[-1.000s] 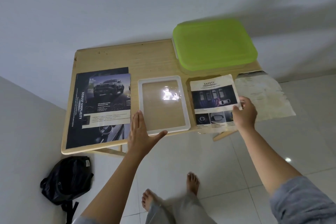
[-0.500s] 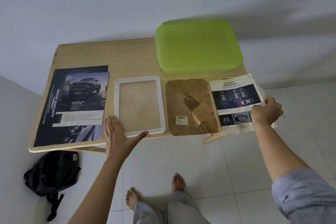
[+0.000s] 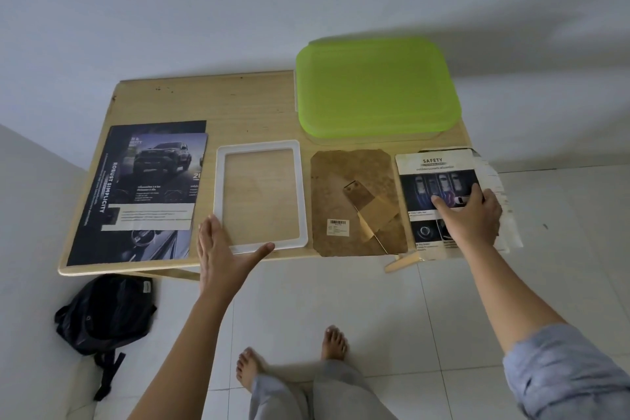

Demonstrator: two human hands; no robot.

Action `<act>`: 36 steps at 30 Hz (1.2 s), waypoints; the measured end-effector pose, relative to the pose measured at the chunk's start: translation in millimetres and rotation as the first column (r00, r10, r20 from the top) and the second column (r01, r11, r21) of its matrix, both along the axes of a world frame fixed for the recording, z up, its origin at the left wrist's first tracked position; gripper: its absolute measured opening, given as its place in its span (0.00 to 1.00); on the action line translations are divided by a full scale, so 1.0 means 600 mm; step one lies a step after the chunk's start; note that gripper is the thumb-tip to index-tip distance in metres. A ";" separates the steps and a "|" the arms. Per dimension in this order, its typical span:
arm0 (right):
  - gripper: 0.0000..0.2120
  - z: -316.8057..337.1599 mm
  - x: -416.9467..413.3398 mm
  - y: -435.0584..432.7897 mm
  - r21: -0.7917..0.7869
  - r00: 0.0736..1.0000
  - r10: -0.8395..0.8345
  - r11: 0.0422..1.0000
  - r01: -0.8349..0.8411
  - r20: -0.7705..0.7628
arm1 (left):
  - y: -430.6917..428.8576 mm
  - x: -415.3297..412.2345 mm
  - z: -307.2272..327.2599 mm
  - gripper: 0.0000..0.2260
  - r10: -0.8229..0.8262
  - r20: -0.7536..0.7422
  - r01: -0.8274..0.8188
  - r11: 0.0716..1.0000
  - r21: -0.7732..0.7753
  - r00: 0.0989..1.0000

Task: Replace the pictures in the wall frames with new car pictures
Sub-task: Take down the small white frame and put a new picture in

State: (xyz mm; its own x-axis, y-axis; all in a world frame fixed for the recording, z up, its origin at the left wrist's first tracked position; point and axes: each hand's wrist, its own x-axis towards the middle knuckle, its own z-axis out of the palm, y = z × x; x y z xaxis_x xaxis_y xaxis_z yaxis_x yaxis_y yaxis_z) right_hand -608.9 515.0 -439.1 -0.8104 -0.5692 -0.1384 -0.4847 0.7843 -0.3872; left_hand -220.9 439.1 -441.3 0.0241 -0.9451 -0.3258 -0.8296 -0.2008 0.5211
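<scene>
Right hand, palm down with fingers extended and loosely spread, presses on the printed car sheet at the right end of the table. That sheet lies on a pale, creased paper, and both overhang the table's right and near edges. Left hand, flat with the thumb splayed wide, rests at the near-left corner of the white frame, which lies empty on the wood at the table's middle, close to the near edge. Between frame and sheet lies the brown backing board, stand-leg uppermost.

The step in hand appears to be positioning one loose sheet while the frame is held steady. It would go best if the sheet were slid under a flat palm rather than pinched, since thin paper hanging past an edge creases or slips off easily. The left hand should press lightly, because the frame could skid off the near edge.

Legible text: "SAFETY" heads the sheet under the right hand. "ROBUST SIMPLICITY" runs sideways along the dark truck brochure left of the frame. A barcode sticker sits on the backing, and the finer print is too small to read.

At the far right stands a container with a green lid, and a black backpack lies on the floor at the near left.
</scene>
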 end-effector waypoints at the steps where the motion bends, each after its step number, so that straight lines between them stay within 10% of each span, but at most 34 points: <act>1: 0.37 0.000 0.001 -0.001 -0.008 1.000 0.006 1.000 -0.007 -0.015 | 0.000 0.000 -0.001 0.58 0.004 -0.001 -0.004 1.000 0.001 1.000; 20: 0.24 0.028 0.069 -0.036 -0.129 1.000 0.000 0.992 0.000 -0.001 | -0.005 0.015 0.010 0.52 -0.031 -0.041 0.030 0.999 -0.033 0.999; 29: 0.16 0.058 0.345 -0.109 -0.349 0.954 0.290 0.905 -0.245 0.081 | -0.073 0.125 0.024 0.21 -0.029 -0.158 -0.020 0.955 -0.296 0.987; 36: 0.15 0.059 0.559 -0.281 -0.386 0.822 0.558 0.788 -0.479 0.118 | -0.168 0.302 0.000 0.30 -0.141 0.108 0.169 0.935 -0.312 0.984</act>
